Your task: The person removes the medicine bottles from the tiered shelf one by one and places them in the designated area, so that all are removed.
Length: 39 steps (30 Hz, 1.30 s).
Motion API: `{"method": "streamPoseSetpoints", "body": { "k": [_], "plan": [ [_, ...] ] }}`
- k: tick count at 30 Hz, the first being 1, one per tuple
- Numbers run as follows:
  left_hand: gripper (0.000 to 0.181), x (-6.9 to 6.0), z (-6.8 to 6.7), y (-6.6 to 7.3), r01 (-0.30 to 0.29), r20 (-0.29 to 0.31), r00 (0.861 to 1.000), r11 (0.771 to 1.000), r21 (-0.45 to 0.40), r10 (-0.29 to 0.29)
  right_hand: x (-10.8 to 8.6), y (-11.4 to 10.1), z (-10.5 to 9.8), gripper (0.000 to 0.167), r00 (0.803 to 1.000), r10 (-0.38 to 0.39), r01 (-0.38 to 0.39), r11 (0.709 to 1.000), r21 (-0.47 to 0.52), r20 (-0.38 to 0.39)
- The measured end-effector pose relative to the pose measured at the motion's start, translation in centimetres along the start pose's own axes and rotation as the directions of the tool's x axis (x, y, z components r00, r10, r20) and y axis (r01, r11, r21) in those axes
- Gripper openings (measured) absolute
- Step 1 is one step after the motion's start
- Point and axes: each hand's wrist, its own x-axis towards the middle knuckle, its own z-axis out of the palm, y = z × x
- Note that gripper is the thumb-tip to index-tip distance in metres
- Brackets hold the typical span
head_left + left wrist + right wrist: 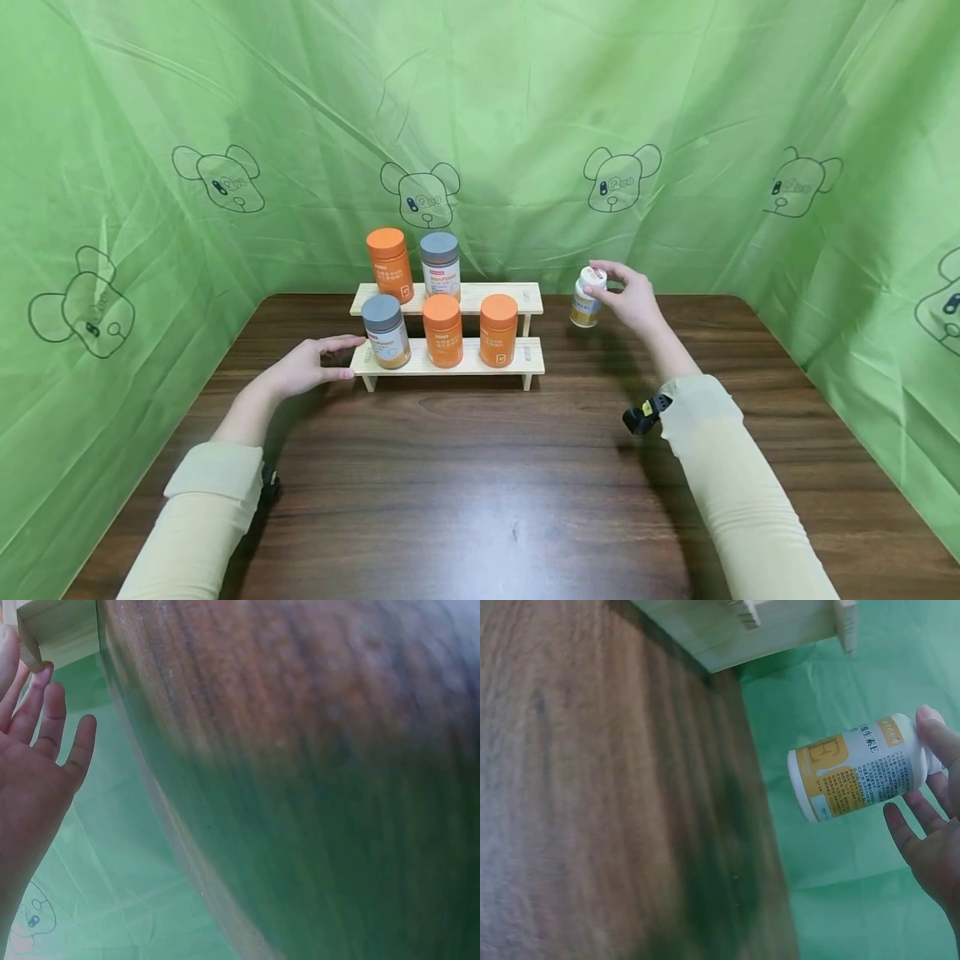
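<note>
In the head view a small white-capped bottle [586, 302] with a yellow and pale label is pinched near its cap by the right hand [633, 304], right of the wooden rack. The right wrist view shows the bottle [859, 769] between the thumb and fingers of the right hand [937, 847]. At the left end of the rack's lower shelf [468, 357], the left hand [303, 367] touches the wood with thumb and fingertips. The left wrist view shows that hand [34, 765] with fingers extended beside the wood [67, 630].
A grey-lidded jar [387, 333] and two orange jars [443, 333] [498, 332] stand on the lower shelf. On the upper shelf [495, 298] are another orange jar [391, 267] and grey-lidded jar [440, 265]. Green cloth [517, 100] surrounds the brown table [450, 500].
</note>
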Motion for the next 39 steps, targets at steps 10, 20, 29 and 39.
{"method": "streamPoseSetpoints", "body": {
  "k": [10, 20, 29, 39],
  "plan": [
    [0.06, 0.1, 0.1, -0.2, 0.003, -0.008, 1.0, 1.0, 0.004, -0.003, 0.3, 5.3, 1.5, 0.053, 0.996, 0.065, -0.064, 0.998, 0.021, -0.066],
    [0.06, 0.0, 0.0, -0.1, 0.01, -0.009, 1.0, 1.0, 0.005, -0.01, -0.6, 3.9, 1.8, 0.049, 0.997, 0.057, -0.053, 0.995, 0.088, -0.05],
    [0.059, 0.0, 0.0, 0.0, 0.01, -0.012, 1.0, 1.0, 0.005, -0.009, -0.3, 4.5, 1.9, 0.055, 0.997, 0.071, -0.068, 0.994, 0.08, -0.029],
    [0.059, -0.1, 0.0, -0.1, 0.017, -0.004, 1.0, 1.0, -0.004, -0.017, -0.1, 2.9, 1.0, 0.059, 0.996, 0.087, -0.085, 0.989, 0.123, -0.007]
  ]
}}
